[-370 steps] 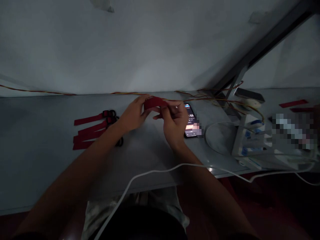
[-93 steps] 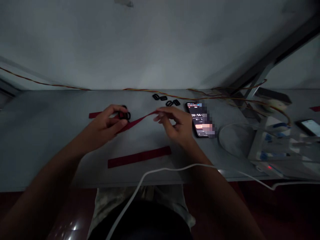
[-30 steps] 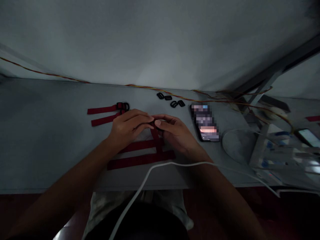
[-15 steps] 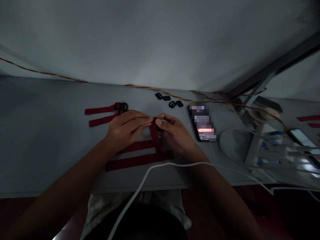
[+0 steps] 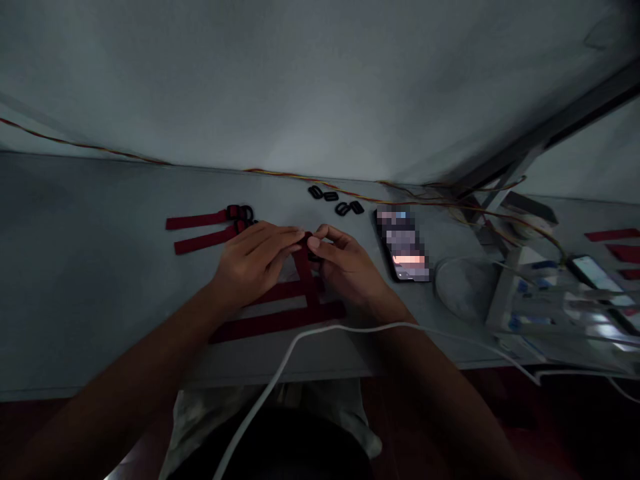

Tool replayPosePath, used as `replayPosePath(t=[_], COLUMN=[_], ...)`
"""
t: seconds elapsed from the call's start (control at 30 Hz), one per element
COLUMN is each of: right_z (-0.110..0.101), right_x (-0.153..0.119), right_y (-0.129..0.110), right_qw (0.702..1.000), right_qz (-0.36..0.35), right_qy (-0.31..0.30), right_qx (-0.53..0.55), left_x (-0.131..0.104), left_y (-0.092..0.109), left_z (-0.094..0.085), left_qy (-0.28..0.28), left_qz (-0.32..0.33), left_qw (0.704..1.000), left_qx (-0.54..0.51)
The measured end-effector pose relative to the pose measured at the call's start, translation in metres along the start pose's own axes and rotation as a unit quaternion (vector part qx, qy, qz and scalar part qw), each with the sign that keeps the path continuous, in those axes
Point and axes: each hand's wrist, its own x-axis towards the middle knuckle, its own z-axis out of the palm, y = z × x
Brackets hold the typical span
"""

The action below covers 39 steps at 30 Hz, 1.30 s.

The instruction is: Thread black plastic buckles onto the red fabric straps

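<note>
Red strap (image 5: 306, 270) pinched between both hands' fingertips (image 5: 301, 235).

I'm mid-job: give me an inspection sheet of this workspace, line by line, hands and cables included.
Surface: smooth grey table, dimly lit; no spill seen.
Work things: raised red fabric strap crossing two flat red fabric straps; two red straps with black buckles to the left; four loose black plastic buckles beyond the hands.
Clutter: lit black phone, right of the right hand.
Hands: left hand and right hand both grip the raised strap's far end; a dark piece there is mostly hidden.
Cables: white cable crosses the right forearm; red-yellow twisted wires run along the back.
Surroundings: pale grey wall behind.
</note>
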Motion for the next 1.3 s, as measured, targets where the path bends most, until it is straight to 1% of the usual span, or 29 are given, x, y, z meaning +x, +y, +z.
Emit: replayPosePath(t=[0.17, 0.33, 0.47, 0.6, 0.77, 0.87, 0.93, 1.07, 1.17, 1.23, 1.3], right_z=[0.001, -0.001, -0.005, -0.009, -0.009, -0.011, -0.011, -0.008, -0.005, -0.004, -0.003], right_x=[0.0, 0.0, 0.0, 0.001, 0.002, 0.003, 0.003, 0.0, 0.0, 0.001, 0.002], right_y=[0.0, 0.0, 0.001, 0.003, 0.005, 0.005, 0.004, 0.005, 0.006, 0.006, 0.005], right_qw=[1.0, 1.0, 0.999, 0.995, 0.995, 0.994, 0.993, 0.991, 0.994, 0.997, 0.997], right_qz=[0.007, 0.024, 0.026, 0.04, 0.029, 0.031, 0.03, 0.037, 0.019, -0.016, -0.043], right_qy=[-0.007, 0.001, -0.001, -0.023, -0.012, -0.001, -0.008, -0.025, -0.03, -0.013, 0.029], right_qx=[-0.002, -0.014, -0.045, -0.092, -0.097, -0.104, -0.115, -0.13, -0.099, -0.075, -0.059], left_x=[-0.001, -0.004, -0.005, -0.004, -0.005, -0.006, -0.006, -0.005, -0.005, -0.007, -0.008], left_y=[-0.003, -0.003, -0.005, -0.008, -0.008, -0.005, -0.004, -0.005, -0.006, -0.006, -0.005], left_z=[0.002, 0.003, 0.001, -0.002, -0.002, -0.001, -0.001, 0.0, 0.0, 0.0, 0.001], left_qy=[0.001, -0.004, -0.044, -0.094, -0.084, -0.09, -0.091, -0.087, -0.071, -0.059, -0.058], left_qz=[-0.035, -0.05, -0.063, -0.039, -0.024, -0.016, -0.017, -0.038, -0.069, -0.082, -0.088], left_qw=[0.999, 0.998, 0.996, 0.993, 0.996, 0.996, 0.995, 0.995, 0.995, 0.995, 0.994], left_qx=[-0.019, -0.044, -0.047, -0.055, -0.014, 0.011, 0.024, 0.021, 0.018, 0.008, -0.02])
